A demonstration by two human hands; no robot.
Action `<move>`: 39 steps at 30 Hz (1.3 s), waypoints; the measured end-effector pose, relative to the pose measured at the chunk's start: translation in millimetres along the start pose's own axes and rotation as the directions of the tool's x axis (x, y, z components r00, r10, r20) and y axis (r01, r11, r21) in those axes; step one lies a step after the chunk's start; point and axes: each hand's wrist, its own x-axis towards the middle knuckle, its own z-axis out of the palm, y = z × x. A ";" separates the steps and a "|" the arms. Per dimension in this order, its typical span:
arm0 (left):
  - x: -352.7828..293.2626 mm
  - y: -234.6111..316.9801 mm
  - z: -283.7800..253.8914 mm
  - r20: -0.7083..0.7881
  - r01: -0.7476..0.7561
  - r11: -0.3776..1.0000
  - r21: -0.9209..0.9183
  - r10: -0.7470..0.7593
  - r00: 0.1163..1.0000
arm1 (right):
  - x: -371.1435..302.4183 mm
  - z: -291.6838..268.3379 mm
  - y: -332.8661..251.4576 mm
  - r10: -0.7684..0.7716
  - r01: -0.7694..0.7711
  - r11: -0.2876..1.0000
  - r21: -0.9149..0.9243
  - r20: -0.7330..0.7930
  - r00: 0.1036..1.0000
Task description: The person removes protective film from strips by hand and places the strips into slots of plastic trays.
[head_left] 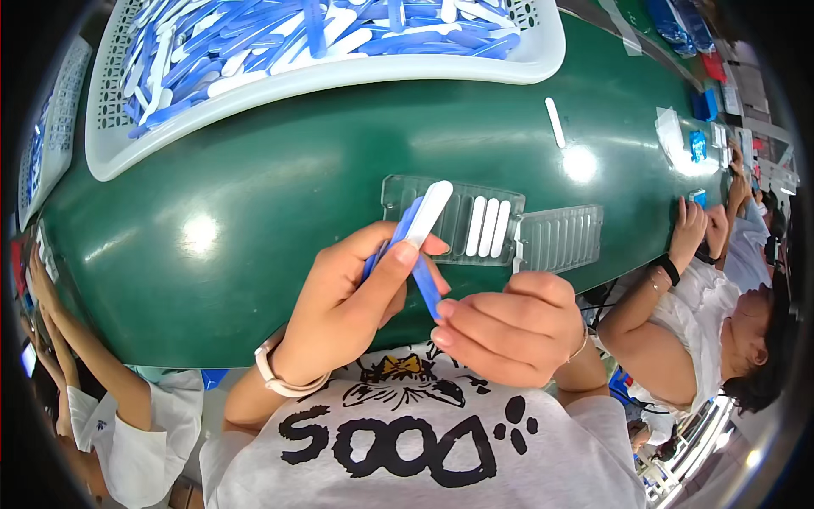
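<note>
While my left hand (pixel 331 284) pinches a blue-and-white bundle of sticks (pixel 432 209) in front of the clear tray (pixel 457 222), I judge a slack thumb could let them fan out and drop; my right hand (pixel 517 331), fingertips closed on a blue stick's (pixel 426 288) lower end, could drag neighbours loose by tugging. I see a perforated white plastic basket (pixel 114 157), slim round-ended sticks, then glossy ribbed tray plastic holding three white sticks (pixel 488 227).

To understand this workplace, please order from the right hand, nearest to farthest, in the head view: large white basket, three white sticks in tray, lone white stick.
From the right hand:
1. Three white sticks, in the clear tray, just ahead.
2. Lone white stick, farther ahead, slightly right.
3. Large white basket, farthest, ahead and left.
</note>
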 end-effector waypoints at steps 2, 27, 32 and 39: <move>-1.0 -1.0 -1.2 0.000 0.017 0.998 -0.061 -0.017 1.000 | -1.8 1.8 -2.9 -0.006 0.007 1.000 0.029 -0.028 1.000; 1.9 6.0 6.0 -0.037 0.071 0.960 0.272 -0.063 0.997 | 6.6 -5.1 74.9 0.600 -0.713 0.658 0.243 0.402 0.691; -3.0 0.1 -0.4 0.006 0.014 0.959 0.284 -0.016 1.000 | 20.2 -0.7 66.6 0.645 -0.735 0.671 0.099 0.413 0.644; -7.6 -1.3 -0.5 0.005 0.016 0.956 0.292 -0.018 1.000 | 10.9 -4.3 68.7 0.609 -0.752 0.636 0.171 0.487 0.626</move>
